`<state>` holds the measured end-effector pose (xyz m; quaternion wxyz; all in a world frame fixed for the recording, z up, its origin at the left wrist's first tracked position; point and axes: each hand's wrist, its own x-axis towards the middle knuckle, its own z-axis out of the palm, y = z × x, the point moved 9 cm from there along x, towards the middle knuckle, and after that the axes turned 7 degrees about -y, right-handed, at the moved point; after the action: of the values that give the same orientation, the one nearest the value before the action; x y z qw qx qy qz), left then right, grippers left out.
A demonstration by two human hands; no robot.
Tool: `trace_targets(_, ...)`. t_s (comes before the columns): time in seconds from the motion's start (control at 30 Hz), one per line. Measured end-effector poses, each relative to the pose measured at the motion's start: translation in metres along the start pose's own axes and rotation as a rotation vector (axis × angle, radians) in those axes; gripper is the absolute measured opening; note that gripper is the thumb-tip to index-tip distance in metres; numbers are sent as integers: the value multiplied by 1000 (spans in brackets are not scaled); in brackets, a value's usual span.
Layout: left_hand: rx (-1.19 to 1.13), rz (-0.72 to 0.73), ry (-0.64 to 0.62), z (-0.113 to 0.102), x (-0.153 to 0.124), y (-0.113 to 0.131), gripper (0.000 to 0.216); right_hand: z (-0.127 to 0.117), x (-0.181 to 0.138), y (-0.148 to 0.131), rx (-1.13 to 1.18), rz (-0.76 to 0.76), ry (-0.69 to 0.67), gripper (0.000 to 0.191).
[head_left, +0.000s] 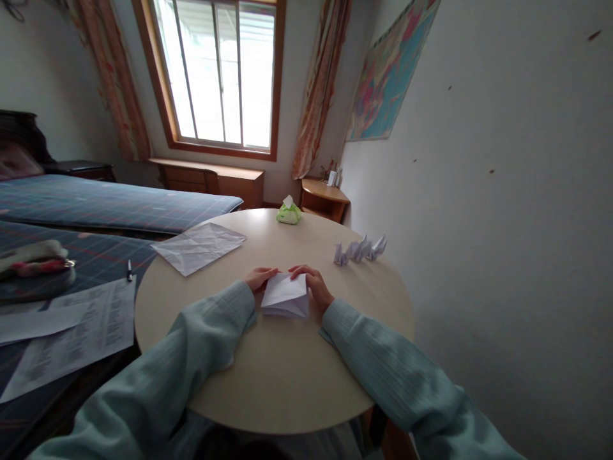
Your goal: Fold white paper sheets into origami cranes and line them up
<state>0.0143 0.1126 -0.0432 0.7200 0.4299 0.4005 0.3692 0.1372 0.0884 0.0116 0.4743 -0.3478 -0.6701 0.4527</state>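
A folded sheet of white paper [286, 295] lies near the middle of the round table [282, 377], its layers parted a little along the near edge. My left hand [261, 278] grips its far left corner between thumb and fingers. At the far right side, my right hand [313, 285] holds the paper too, with fingertips resting on its upper edge. Several small folded paper figures [359, 250] stand in a row to the right, apart from my hands. Farther left on the tabletop is a large creased paper sheet [201, 246].
A green tissue pack [288, 211] stands at the table's far edge. On the left, a bed [110, 201] holds printed sheets [76, 345], a pen [129, 271] and a bag-like item [36, 271]. A white wall [502, 255] runs close along the right.
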Motion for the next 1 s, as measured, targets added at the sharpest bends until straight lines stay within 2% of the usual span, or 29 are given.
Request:
trace_targets(0.17, 28, 70, 116, -13, -1, 7, 13, 2, 1, 20, 122, 157, -15, 34)
trace_targets(0.3, 95, 83, 34, -5, 1, 6, 21, -9, 5, 32, -34, 181, 79, 24)
trace_targets(0.4, 159, 101, -39, 1, 2, 7, 29, -6, 8, 35, -6, 170, 32, 29)
trace_targets(0.47, 162, 114, -65, 3, 2, 7, 34, -6, 8, 31, 17, 135, 35, 26)
trace_targets(0.6, 157, 83, -101, 3, 5, 1, 33, -26, 4, 18, -44, 50, 244, 20)
trace_targets(0.7, 233, 110, -48, -4, 9, 2, 29, -34, 3, 17, -90, 30, 325, 20)
trace_targets(0.77, 309, 173, 25, -11, 11, 9, 25, -31, 5, 22, -99, 55, 277, 20)
trace_targets(0.9, 436, 254, 135, -19, 9, 21, 20, -14, 7, 36, -133, 172, 75, 22)
trace_targets(1.0, 673, 298, 208, -19, 1, 32, 16, -14, 6, 27, -300, 137, 60, 21)
